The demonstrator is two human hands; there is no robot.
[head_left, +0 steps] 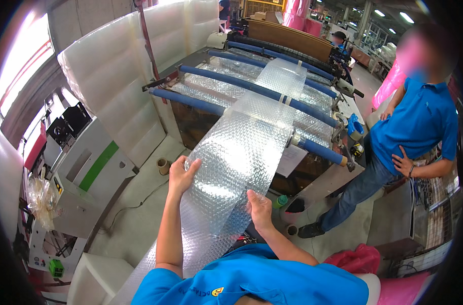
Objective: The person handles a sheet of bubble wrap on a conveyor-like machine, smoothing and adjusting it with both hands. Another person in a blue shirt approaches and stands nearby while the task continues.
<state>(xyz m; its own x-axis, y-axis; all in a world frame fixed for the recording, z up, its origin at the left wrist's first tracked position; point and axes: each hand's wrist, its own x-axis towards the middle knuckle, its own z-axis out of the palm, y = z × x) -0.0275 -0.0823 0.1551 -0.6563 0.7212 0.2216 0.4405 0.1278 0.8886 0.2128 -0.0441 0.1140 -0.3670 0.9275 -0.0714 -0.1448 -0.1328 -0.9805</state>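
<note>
I'm holding bubble-wrap sheet [236, 160] by edges, left hand [182, 175] at eight o'clock, right hand [260, 209] at five. Sheet's running toward twelve over front blue roller [188, 100]; uneven pulling risking skew.

The dimple-patterned bubble wrap [241, 147] is silvery, the rollers [185, 100] blue.

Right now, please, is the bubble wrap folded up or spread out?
Spread out: the bubble wrap forms a wide sheet, left hand and right hand at opposite edges.
</note>
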